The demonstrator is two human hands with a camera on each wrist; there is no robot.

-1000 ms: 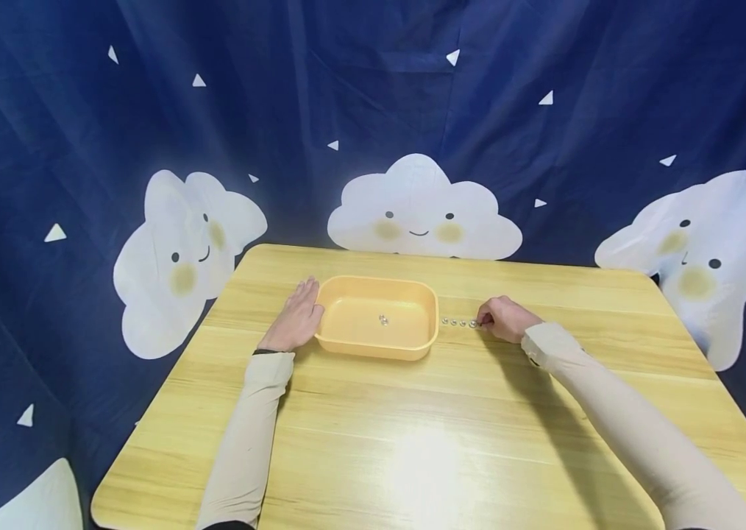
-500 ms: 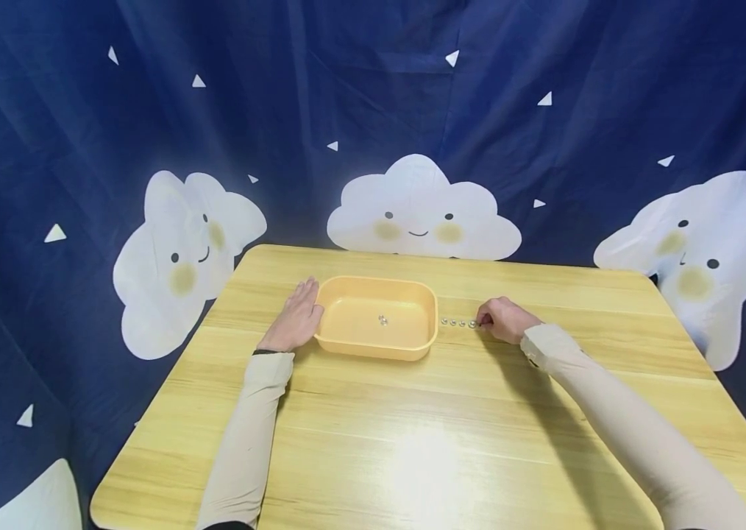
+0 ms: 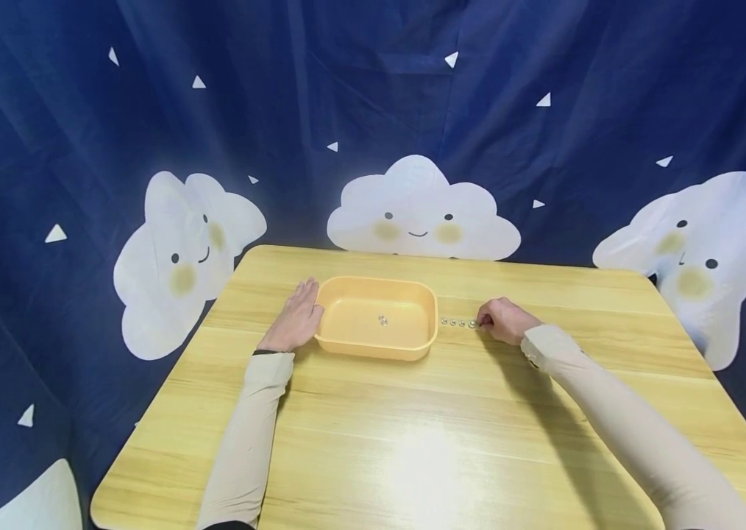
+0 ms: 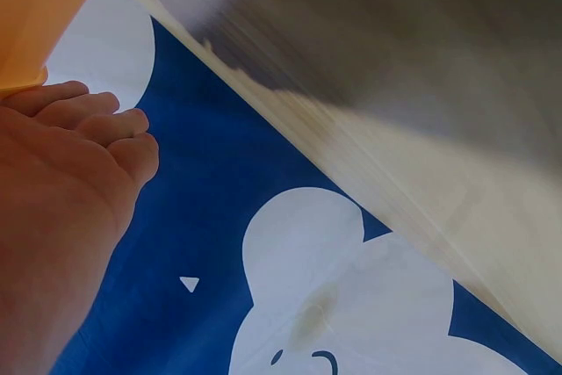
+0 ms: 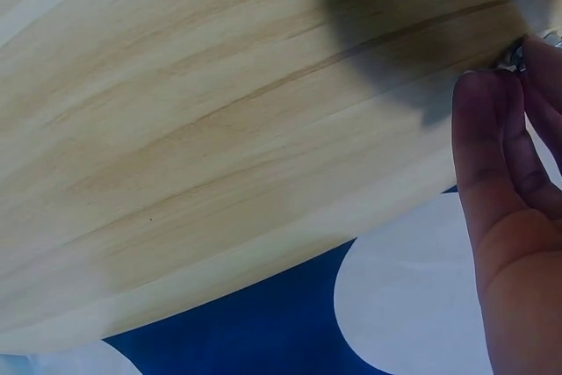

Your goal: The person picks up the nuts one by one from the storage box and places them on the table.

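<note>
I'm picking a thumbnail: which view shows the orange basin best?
The head view: nearly the whole orange basin shows, interior included. The left wrist view catches only part, cut off at the top left; the right wrist view shows none.

Arms (image 3: 243, 434) outstretched forward, left hand (image 3: 292, 318) straight-fingered, right hand (image 3: 508, 321) in a fingertip pinch

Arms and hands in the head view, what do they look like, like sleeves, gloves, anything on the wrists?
Both arms wear long, pale beige sleeves: left sleeve, right sleeve. The left hand and right hand are bare, without gloves. A thin dark band shows at the left wrist; a small dark detail by the right cuff is too small to identify.
</note>
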